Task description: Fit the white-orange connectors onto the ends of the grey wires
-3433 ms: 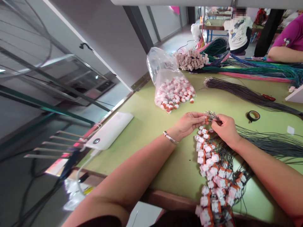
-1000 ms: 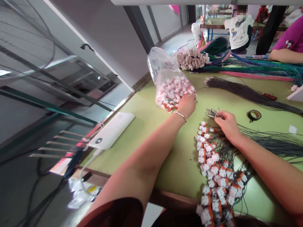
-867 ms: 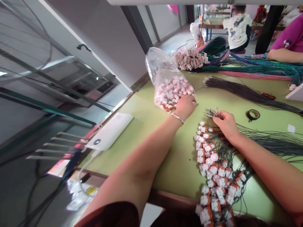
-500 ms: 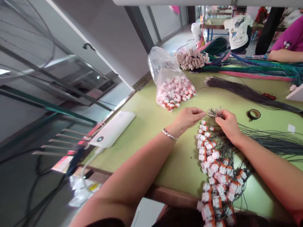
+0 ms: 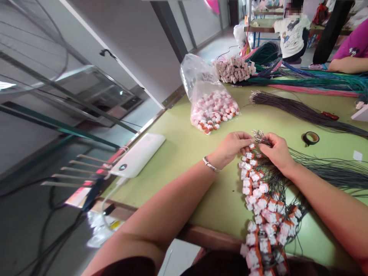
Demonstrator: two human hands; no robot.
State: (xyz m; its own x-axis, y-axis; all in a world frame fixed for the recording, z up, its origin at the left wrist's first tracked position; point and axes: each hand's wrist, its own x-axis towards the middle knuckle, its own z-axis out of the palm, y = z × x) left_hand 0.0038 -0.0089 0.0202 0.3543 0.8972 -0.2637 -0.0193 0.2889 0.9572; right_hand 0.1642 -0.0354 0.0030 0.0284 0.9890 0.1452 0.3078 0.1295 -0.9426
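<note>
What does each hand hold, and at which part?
Left hand pinches a small connector by its body; right hand grips the dark wires near their bare ends.

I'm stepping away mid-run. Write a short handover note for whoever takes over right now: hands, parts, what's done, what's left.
Left hand: pinching one small red-and-white connector at its fingertips.
Right hand: gripping the bare ends of the grey wire bundle, close to the connector.
Supply: open clear bag of connectors farther along the green table.
Done: a long heap of wired connectors runs from the hands toward the table's near edge.
Left: loose wire ends remain in the right hand; the bag is far from empty.
</note>
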